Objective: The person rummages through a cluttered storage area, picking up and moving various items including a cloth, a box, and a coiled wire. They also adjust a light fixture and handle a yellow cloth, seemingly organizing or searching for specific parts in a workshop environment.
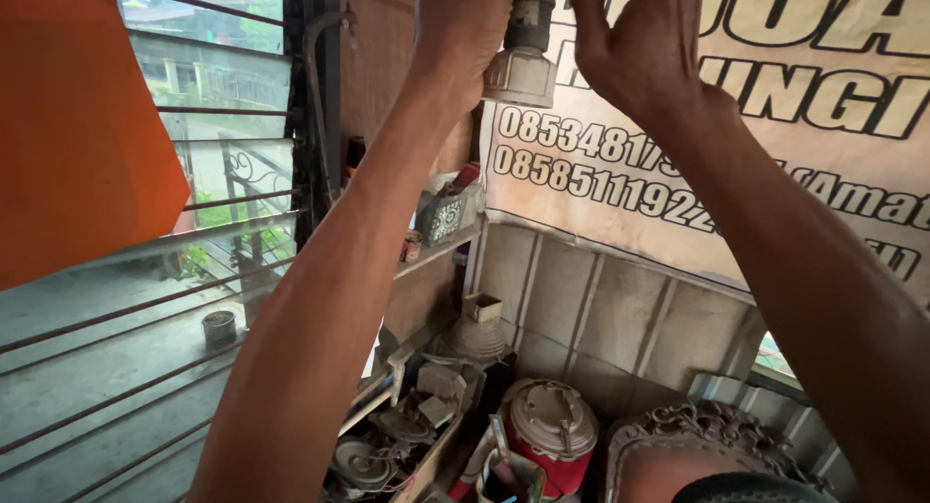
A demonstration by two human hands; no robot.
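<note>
Both my arms reach up toward the top of the view. My left hand (463,33) is closed around the side of a grey pipe fitting (523,69) that hangs from a dark vertical pipe. My right hand (635,43) grips something small just right of the pipe, at the top edge; what it holds is cut off by the frame. The two hands are close together on either side of the fitting.
A pale banner (823,145) with black lettering hangs on the wall at the right. Below stand a red jug with a grey lid (552,430), a box of metal parts (397,440) and a carved frame (697,426). A barred window (213,174) and an orange sheet (77,125) are at the left.
</note>
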